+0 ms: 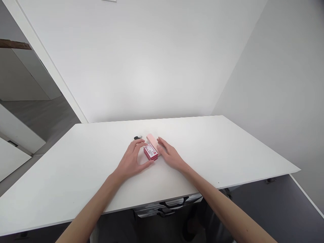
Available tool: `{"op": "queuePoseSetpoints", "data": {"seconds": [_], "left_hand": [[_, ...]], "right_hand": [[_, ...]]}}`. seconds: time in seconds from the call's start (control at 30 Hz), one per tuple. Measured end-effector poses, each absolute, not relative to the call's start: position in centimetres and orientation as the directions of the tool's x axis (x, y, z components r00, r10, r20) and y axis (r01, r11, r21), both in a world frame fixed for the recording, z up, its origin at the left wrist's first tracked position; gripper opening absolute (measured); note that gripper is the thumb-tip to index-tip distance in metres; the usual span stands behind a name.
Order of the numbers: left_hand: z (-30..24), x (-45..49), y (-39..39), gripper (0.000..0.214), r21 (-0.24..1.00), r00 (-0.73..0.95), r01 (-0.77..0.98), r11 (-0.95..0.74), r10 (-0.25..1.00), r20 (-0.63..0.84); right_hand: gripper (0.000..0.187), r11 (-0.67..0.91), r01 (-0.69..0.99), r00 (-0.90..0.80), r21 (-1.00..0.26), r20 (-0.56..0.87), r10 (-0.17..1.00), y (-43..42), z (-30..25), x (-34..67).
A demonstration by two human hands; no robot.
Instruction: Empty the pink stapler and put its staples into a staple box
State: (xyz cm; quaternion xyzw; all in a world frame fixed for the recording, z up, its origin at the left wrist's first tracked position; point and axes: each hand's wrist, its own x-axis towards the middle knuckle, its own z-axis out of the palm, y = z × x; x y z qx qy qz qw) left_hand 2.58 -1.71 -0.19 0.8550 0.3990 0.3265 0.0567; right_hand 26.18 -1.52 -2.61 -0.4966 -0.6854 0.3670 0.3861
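A small stack of red-and-white boxes [151,152] sits on the white table, with printing on its top face. My left hand [130,159] spans this stack, its fingertips at the far edge and its thumb at the near corner. Right behind the boxes lies a long pale pink object [152,139], partly hidden; its kind cannot be made out. Beside it rests my right hand [170,154], fingers stretched out and thumb against the pink side. A small black object with a light-coloured end [137,137] lies just beyond my left fingertips.
The white tabletop [215,148] reaches back to a plain wall [149,67]. Below its front edge are drawers with black handles [174,204]. On the left, past the wall's edge, a grey floor [48,118] and white panels show.
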Motion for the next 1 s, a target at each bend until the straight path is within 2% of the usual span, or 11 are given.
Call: {"op": "queuePoseSetpoints", "data": {"seconds": [0.13,0.3,0.4,0.57,0.67,0.77,0.9,1.0], "left_hand": [[-0.3,3.5,-2.0,0.067,0.34,0.546,0.607,-0.719,0.687,0.479],[-0.3,3.7,-2.1,0.047,0.34,0.553,0.664,-0.666,0.744,0.375],[-0.3,3.7,-2.2,0.038,0.343,0.518,0.677,-0.651,0.753,0.407],[-0.3,3.3,-2.0,0.037,0.411,0.41,0.674,-0.615,0.773,0.485],[0.1,2.7,-1.7,0.036,0.461,0.268,0.674,-0.577,0.773,0.576],[0.5,2.0,-1.2,0.043,0.58,-0.008,0.652,-0.487,0.761,0.648],[0.4,0.6,-0.2,0.055,0.808,-0.396,0.527,-0.263,0.765,0.507],[-0.1,-0.5,0.4,0.054,0.881,-0.542,0.44,-0.176,0.729,0.417]], "right_hand": [[0.066,0.244,0.431,-0.231,-0.869,0.156,0.96,-2.0,-1.8,26.1],[0.061,0.245,0.489,-0.253,-0.837,0.132,0.958,-2.3,-1.2,26.0],[0.058,0.255,0.495,-0.254,-0.83,0.142,0.957,-2.3,-1.1,25.9],[0.053,0.253,0.434,-0.231,-0.864,0.165,0.959,-2.2,-1.3,25.9],[0.056,0.217,0.433,-0.199,-0.875,0.141,0.97,-2.1,-1.8,25.9],[0.058,0.18,0.436,-0.178,-0.882,0.112,0.978,-2.0,-2.3,26.0],[0.055,0.179,0.404,-0.196,-0.897,0.106,0.975,-2.3,-2.2,26.1],[0.051,0.18,0.385,-0.2,-0.905,0.109,0.974,-2.4,-2.0,26.1]]}}
